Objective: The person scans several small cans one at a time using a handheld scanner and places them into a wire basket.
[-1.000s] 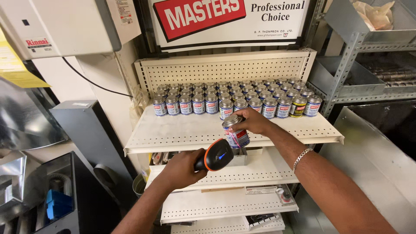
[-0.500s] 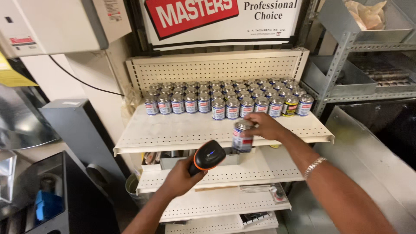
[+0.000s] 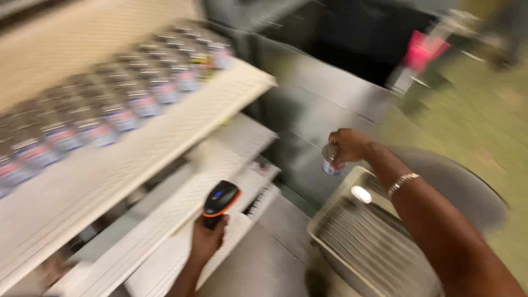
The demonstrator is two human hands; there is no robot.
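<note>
My right hand [image 3: 347, 145] grips a small metal can [image 3: 330, 160] with a red and blue label, held out to the right of the shelves, above the near corner of a pale slatted bin [image 3: 352, 236]. My left hand [image 3: 207, 240] holds a black and orange handheld scanner [image 3: 220, 198] in front of the lower white shelves. Rows of several like cans [image 3: 121, 104] stand on the upper perforated white shelf [image 3: 137, 165]. The picture is blurred by head motion.
A grey metal panel [image 3: 313, 104] stands right of the shelving. Beyond it lie a green floor [image 3: 484, 121] and a blurred pink object [image 3: 421, 52]. A grey rounded shape [image 3: 467, 192] sits under my right forearm.
My right hand has carried the can away from the shelf to the right and down, over the slatted bin. The view has swung right and tilted. The scanner stays in my left hand.
</note>
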